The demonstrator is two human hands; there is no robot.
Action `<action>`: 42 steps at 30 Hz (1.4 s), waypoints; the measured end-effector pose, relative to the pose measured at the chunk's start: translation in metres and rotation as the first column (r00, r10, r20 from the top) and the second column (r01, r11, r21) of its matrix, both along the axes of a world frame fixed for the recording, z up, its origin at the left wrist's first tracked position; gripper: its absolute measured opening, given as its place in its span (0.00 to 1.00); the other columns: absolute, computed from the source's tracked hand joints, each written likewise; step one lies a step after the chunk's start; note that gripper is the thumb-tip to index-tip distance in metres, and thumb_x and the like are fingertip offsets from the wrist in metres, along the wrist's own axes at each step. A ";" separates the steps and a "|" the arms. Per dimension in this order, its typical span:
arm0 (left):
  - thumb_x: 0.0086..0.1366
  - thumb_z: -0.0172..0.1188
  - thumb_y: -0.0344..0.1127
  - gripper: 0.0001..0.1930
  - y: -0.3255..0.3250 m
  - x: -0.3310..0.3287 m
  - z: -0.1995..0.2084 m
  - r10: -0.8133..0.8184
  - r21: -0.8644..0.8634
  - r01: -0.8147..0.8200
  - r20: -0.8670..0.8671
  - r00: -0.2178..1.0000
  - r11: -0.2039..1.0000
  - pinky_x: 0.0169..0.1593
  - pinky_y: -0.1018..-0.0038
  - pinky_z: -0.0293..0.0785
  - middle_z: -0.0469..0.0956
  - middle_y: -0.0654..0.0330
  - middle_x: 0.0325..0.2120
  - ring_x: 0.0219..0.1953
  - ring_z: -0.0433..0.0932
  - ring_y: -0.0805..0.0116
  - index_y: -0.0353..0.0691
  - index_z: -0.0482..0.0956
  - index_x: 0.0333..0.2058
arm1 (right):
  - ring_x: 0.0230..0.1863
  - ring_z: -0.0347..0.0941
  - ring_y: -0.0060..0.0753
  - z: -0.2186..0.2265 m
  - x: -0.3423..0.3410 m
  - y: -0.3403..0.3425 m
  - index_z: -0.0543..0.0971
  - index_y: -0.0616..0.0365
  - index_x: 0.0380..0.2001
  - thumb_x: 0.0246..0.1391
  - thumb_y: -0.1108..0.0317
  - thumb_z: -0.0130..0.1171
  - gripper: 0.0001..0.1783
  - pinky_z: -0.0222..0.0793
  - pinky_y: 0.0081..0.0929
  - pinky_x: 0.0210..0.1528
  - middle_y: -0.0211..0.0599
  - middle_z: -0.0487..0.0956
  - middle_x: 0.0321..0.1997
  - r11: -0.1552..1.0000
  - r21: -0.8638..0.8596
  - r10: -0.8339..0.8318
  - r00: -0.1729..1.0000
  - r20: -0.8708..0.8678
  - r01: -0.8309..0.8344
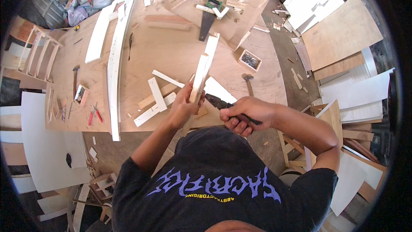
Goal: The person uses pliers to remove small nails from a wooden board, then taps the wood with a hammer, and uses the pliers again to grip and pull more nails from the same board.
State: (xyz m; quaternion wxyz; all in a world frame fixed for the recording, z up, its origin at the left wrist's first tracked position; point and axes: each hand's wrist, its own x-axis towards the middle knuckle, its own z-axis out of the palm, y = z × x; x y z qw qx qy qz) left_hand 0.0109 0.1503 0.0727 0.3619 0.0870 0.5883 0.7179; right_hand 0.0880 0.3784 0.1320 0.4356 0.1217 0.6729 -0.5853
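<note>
My left hand (pixel 187 103) is closed round the lower end of a light wooden piece (pixel 202 71), which looks like narrow strips laid together, tilted up and away over the table's near edge. In my right hand (pixel 257 112) are black pliers (pixel 219 102), their jaws up against the side of the wood beside my left fingers. Whether the jaws bite on anything is too small to tell. Beneath and left of the wood lie several short strips, among them an L-shaped piece (pixel 157 94). A hammer (pixel 248 84) rests on the table to the right.
On the plywood table (pixel 163 56) are a box of nails (pixel 249 60), a handsaw (pixel 207 25), long white boards (pixel 116 73), red-handled pliers (pixel 95 114) and another hammer (pixel 75 75). An upright panel (pixel 257 6) rises at the far right. Sheets (pixel 343 39) lean at right.
</note>
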 end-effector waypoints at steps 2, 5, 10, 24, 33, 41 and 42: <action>0.40 0.54 0.23 0.37 0.014 0.006 -0.005 -0.032 0.096 0.037 -0.060 0.998 0.995 0.39 0.78 0.68 0.71 0.62 0.38 0.37 0.70 0.72 0.33 0.68 0.57 | 0.26 0.74 0.45 -0.011 0.014 0.023 0.71 0.60 0.33 0.66 0.50 0.56 0.22 0.70 0.40 0.30 0.46 0.75 0.28 0.975 0.190 0.172 0.928 -0.330 -0.113; 0.41 0.56 0.24 0.36 0.037 0.021 -0.011 -0.057 -0.079 0.048 -0.113 0.992 0.996 0.39 0.77 0.71 0.72 0.62 0.36 0.36 0.72 0.72 0.33 0.70 0.56 | 0.30 0.78 0.58 -0.021 0.034 0.053 0.72 0.61 0.36 0.65 0.50 0.56 0.22 0.73 0.49 0.35 0.52 0.78 0.31 0.846 0.532 0.419 0.639 -0.645 -0.018; 0.61 0.48 0.35 0.21 -0.075 -0.032 -0.085 0.728 -0.001 -0.731 -0.097 0.679 0.682 0.42 0.66 0.80 0.76 0.54 0.35 0.34 0.77 0.62 0.31 0.70 0.51 | 0.41 0.78 0.66 -0.015 0.090 0.154 0.73 0.66 0.43 0.63 0.55 0.58 0.21 0.71 0.54 0.44 0.58 0.80 0.36 0.575 0.697 0.349 0.642 -0.682 0.428; 0.55 0.69 0.35 0.34 0.125 0.123 -0.183 0.066 -0.620 -0.585 -0.655 0.753 0.523 0.58 0.57 0.71 0.76 0.40 0.52 0.54 0.76 0.44 0.31 0.70 0.59 | 0.26 0.64 0.34 -0.099 0.166 0.182 0.72 0.62 0.37 0.61 0.59 0.63 0.17 0.62 0.36 0.31 0.39 0.70 0.23 0.855 -0.009 -0.350 0.563 -0.749 0.518; 0.44 0.81 0.50 0.47 0.116 0.088 -0.234 -0.164 -0.721 -0.584 -0.671 0.723 0.375 0.55 0.55 0.74 0.76 0.43 0.49 0.53 0.76 0.41 0.35 0.70 0.60 | 0.25 0.61 0.18 -0.125 0.174 0.147 0.71 0.53 0.36 0.65 0.62 0.60 0.10 0.61 0.23 0.27 0.21 0.66 0.24 0.633 -0.513 -0.744 0.639 -0.196 0.579; 0.45 0.80 0.54 0.48 0.067 0.043 -0.263 -0.330 -0.628 -0.655 -0.778 0.534 0.420 0.55 0.55 0.75 0.74 0.41 0.52 0.51 0.77 0.40 0.31 0.70 0.59 | 0.23 0.62 0.24 -0.125 0.143 0.114 0.66 0.54 0.35 0.65 0.60 0.54 0.12 0.63 0.27 0.27 0.29 0.65 0.25 0.274 -0.862 -0.663 0.733 0.151 0.426; 0.56 0.75 0.53 0.41 0.072 0.039 -0.250 -0.342 -0.594 -0.610 -0.803 0.488 0.525 0.57 0.58 0.75 0.76 0.42 0.52 0.51 0.79 0.44 0.28 0.71 0.58 | 0.23 0.63 0.25 -0.124 0.138 0.109 0.65 0.55 0.35 0.64 0.59 0.55 0.13 0.63 0.27 0.27 0.29 0.65 0.25 0.264 -0.868 -0.672 0.726 0.146 0.420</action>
